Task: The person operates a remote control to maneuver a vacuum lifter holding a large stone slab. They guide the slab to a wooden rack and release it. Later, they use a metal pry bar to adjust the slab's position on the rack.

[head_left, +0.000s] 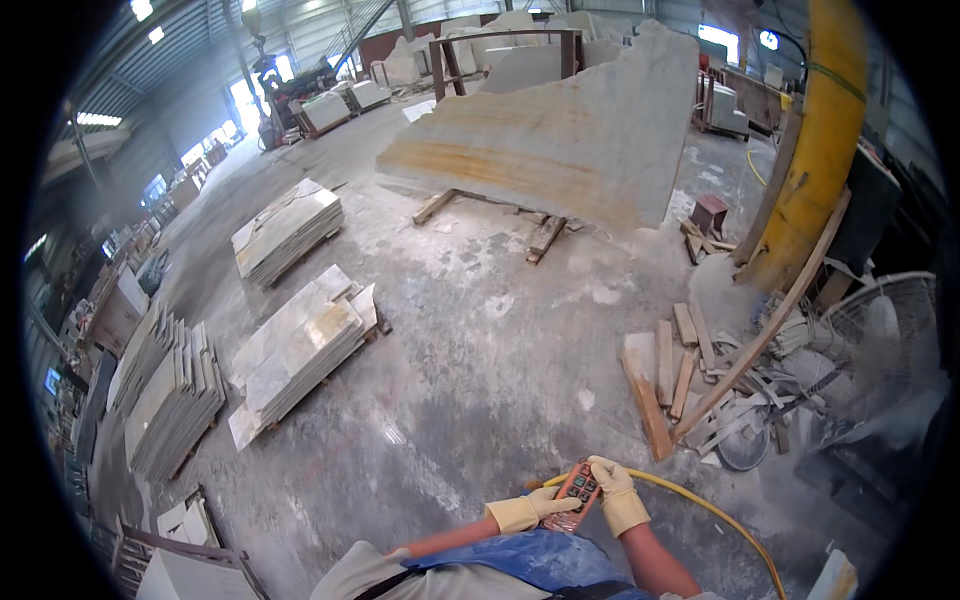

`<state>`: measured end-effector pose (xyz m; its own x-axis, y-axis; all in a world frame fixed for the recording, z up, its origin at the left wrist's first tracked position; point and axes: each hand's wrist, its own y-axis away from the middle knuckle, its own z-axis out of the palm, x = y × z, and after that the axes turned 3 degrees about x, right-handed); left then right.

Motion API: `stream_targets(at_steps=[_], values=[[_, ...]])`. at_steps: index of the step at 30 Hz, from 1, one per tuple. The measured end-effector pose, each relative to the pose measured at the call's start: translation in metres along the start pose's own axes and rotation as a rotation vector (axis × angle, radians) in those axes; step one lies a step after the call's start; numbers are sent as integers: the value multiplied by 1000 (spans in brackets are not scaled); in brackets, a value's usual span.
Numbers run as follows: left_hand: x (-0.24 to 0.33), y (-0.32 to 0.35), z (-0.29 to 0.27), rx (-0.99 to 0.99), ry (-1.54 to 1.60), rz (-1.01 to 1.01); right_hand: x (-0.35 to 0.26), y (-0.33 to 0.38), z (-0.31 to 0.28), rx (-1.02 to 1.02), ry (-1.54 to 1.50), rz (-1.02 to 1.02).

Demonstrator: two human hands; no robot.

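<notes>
At the lower middle, an orange handheld remote control (pixel 574 496) with dark push buttons is held up in front of my body. My left hand (pixel 540 506), in a pale yellow glove, is closed around its left side, with the thumb lying over the lower buttons. Gripping its upper right edge is my right hand (pixel 617 490), gloved the same way, its fingers partly hidden. A blue apron (pixel 545 558) covers my front just below. A yellow hose (pixel 690 492) passes behind the hands and curves off to the lower right.
A large veined stone slab (pixel 570 130) leans on a brown rack ahead. Stacked slabs (pixel 305 345) lie on the left floor. To the right are timber offcuts (pixel 665 370), a yellow column (pixel 815 140), a slanting plank (pixel 765 335) and a large fan (pixel 880 330).
</notes>
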<state>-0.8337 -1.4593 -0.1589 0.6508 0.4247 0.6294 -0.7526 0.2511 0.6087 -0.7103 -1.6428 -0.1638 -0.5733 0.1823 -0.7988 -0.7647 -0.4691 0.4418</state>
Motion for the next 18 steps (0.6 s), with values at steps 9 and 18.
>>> stream_targets(at_steps=[9,18], values=[[163,-82,-57,16,-13,-52,-77,-149,41,71,0,-25],[305,-204,-105,110,60,36,-182,-324,75,-7,99,-23]])
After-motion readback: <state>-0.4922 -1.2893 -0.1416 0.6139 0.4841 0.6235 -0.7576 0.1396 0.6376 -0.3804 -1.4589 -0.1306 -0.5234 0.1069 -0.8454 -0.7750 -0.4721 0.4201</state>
